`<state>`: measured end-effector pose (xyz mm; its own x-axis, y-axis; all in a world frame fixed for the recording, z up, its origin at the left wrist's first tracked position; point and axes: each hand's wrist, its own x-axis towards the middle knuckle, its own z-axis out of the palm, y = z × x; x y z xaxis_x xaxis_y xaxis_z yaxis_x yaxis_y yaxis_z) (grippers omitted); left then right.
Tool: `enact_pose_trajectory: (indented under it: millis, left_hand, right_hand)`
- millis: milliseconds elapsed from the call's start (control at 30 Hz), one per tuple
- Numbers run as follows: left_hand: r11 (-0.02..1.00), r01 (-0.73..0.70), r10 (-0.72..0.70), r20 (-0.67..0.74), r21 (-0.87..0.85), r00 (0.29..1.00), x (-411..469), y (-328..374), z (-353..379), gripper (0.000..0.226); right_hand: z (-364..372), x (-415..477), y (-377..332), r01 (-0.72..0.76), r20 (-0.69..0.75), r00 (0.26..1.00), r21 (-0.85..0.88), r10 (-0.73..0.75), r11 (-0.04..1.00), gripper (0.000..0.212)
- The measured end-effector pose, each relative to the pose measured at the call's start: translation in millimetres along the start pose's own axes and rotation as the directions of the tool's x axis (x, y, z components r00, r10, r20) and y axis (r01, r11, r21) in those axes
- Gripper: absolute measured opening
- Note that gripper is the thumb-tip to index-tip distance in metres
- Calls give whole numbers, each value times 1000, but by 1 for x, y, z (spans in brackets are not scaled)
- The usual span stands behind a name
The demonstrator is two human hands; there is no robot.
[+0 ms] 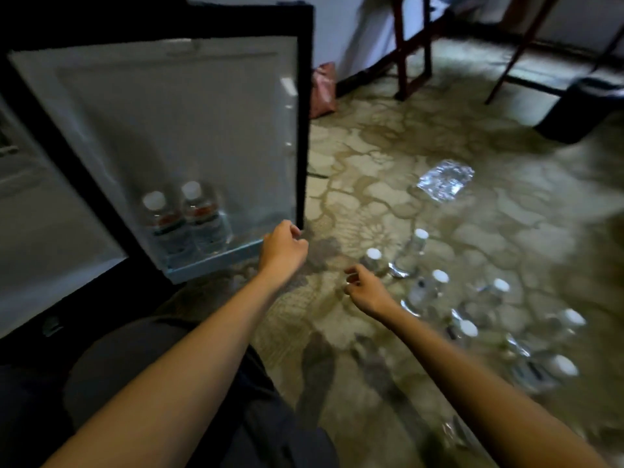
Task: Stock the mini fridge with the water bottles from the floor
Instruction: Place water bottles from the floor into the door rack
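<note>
- Trousers [152, 383], dark, fill the near left corner where the person sits on the floor, both bare forearms stretched out ahead.
- The hands are apart. The left hand [282, 246] has its fingers curled in and sits right at the lower right corner of the fridge door [175, 130]; I cannot tell whether it grips the edge or only hovers beside it.
- The right hand [363, 288] is low over the carpet [371, 197], fingers loosely bent and holding nothing, just beside the nearest bottle [373, 258] but not touching it.
- To the right, the water bottles [422, 288] stand on the floor in a loose cluster, white caps up, running from near right to mid-floor; motion blur hides their labels.
- On the left the door stands swung wide open, its pale inner face turned to the person. Two bottles [189, 217] stand upright side by side in the door shelf [216, 258] at the bottom.
- Further left, the pale inside of the mini fridge [40, 231] shows, blurred.
- Beyond the cluster a crumpled sheet of clear plastic wrap [444, 179] lies flat on the carpet.
- Far off, a pink bag [322, 89] leans by the wall behind the door, wooden legs [412, 45] of furniture rise to its right, and a dark bin [584, 109] stands at the far right.
</note>
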<state>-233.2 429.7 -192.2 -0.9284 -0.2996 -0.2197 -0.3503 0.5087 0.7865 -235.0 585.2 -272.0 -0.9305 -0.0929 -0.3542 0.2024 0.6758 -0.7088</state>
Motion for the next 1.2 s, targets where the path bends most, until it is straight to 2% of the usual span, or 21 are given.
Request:
enact_pose_trajectory:
  millis: [200,233,333,400,467,567,667,867,1067,1200]
  left_hand:
    - [992,-116,102,250,45,963,-63,40,101,13]
    - [993,-113,96,306,41,947,-72,38,116,9]
    - [993,-107,73,496,40,865,-97,22,153,22]
    - [980,-151,49,591,125,806,-104,10,162,16]
    - [958,-226,57,652,177,756,-113,6,173,12]
    - [928,-320,112,673,193,731,-118,7,179,24]
    - [904,-370,134,680,213,721,-121,7,181,25]
    - [886,-391,125,681,251,721,-125,2,182,26]
    - [906,-342,80,689,252,720,-119,-3,175,45]
    - [927,-278,33,682,252,730,-110,-5,163,52]
  right_hand:
    - [-42,-63,100,-128,-222,964,105,149,986,27]
    - [-47,-73,114,-151,-254,950,134,181,979,26]
    - [-60,-104,154,-183,-292,927,196,235,963,29]
    - [-66,-117,169,-228,-320,911,136,261,964,35]
    - [-71,-134,191,-339,-367,871,34,328,940,45]
    - [-67,-147,214,-506,-281,829,-11,483,862,57]
    - [-60,-155,225,-547,-217,817,5,535,837,49]
    - [-52,-163,237,-496,-308,829,-21,466,868,22]
    - [-60,-155,220,-418,-304,856,67,418,906,24]
    - [-71,-142,189,-300,-251,916,91,314,949,14]
